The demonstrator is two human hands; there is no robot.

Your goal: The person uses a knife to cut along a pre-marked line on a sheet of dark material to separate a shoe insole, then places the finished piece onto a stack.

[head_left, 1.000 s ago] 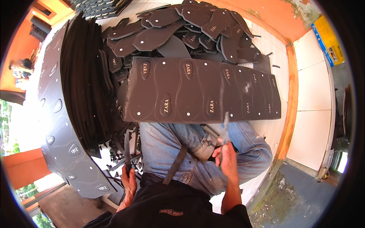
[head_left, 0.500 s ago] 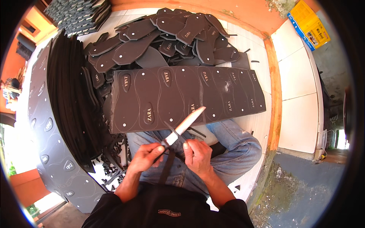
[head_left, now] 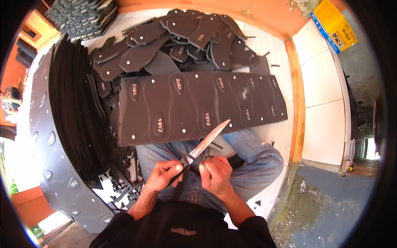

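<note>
My left hand [head_left: 163, 175] is closed round the dark handle of a knife [head_left: 210, 139]. Its long pale blade slants up and to the right over my lap. Closed beside it, my right hand [head_left: 216, 175] pinches a thin dark strip [head_left: 191, 157] that crosses the blade near the handle; its exact kind is unclear. Just beyond the knife tip lies a dark foam sheet [head_left: 192, 103] printed with sole outlines and dotted with white spots. It rests in front of my crossed legs.
Cut dark soles [head_left: 144, 58] lie heaped behind the sheet. A tall stack of dark sheets [head_left: 72, 107] leans at the left, with scraps [head_left: 126, 182] by its foot. More stacked pieces [head_left: 82, 18] stand at the far left. A yellow and blue package [head_left: 335, 27] is at the far right.
The thin strip and my right hand have shifted down the blade toward the handle. My view has moved slightly; both hands keep their grip.
</note>
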